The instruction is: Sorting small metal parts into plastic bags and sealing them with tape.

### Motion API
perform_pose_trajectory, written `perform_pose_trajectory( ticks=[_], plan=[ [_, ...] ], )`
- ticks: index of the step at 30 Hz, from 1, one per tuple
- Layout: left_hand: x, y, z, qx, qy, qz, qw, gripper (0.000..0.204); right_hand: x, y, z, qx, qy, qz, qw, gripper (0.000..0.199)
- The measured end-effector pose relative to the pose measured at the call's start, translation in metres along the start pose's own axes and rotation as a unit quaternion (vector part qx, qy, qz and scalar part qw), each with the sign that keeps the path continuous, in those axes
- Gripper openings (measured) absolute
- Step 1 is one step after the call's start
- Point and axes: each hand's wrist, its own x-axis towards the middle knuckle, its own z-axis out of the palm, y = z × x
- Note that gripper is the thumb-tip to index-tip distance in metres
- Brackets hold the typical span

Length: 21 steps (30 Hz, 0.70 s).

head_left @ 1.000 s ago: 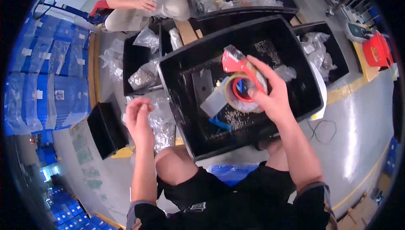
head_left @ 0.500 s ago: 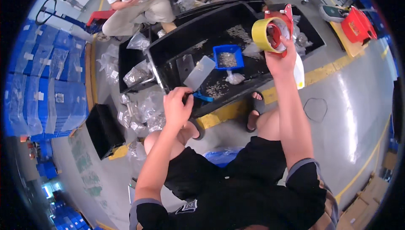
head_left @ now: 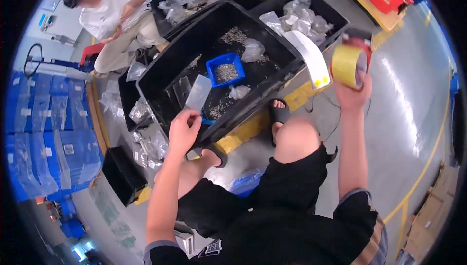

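My right hand [head_left: 352, 92], raised on the right over the floor, grips a red tape dispenser [head_left: 362, 44] loaded with a wide yellow tape roll [head_left: 346, 66]. The dispenser is somewhat blurred. At the near left rim of a large black tray [head_left: 243, 114] is my left hand [head_left: 184, 131], its fingers closed in a pinch; what they hold, if anything, I cannot make out. Just beyond the fingertips slants a translucent plastic piece [head_left: 198, 93]. Beside them a blue strip [head_left: 208, 121] shows. Inside the tray, a small blue bin [head_left: 210, 72] contains small metal parts [head_left: 226, 72].
Loose parts [head_left: 219, 111] and small clear bags [head_left: 239, 92] lie in the tray. A white strip [head_left: 311, 61] overhangs its right side. More black crates [head_left: 335, 22] with bagged parts stand behind. A seated person [head_left: 116, 12] is at far left, above stacked blue boxes [head_left: 53, 114].
The view has shifted, so the tray appears further left. My right hand has swung right and away from the tray with the tape dispenser. My left hand stays by the rim.
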Motion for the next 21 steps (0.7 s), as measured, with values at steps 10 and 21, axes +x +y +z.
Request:
perform_pose_trajectory(
  ticks=[10, 21],
  plan=[
    [0.201, 0.080, 0.128, 0.208, 0.007, 0.191, 0.959, 0.058, -0.197, 0.006, -0.211, -0.016, 0.358, 0.091, 0.929, 0.052],
    [0.261, 0.040, 0.110, -0.597, -0.105, -0.147, 0.781, 0.038, -0.196, 0.030, -0.259, 0.017, 0.426, 0.149, 0.892, 0.056]
  ],
)
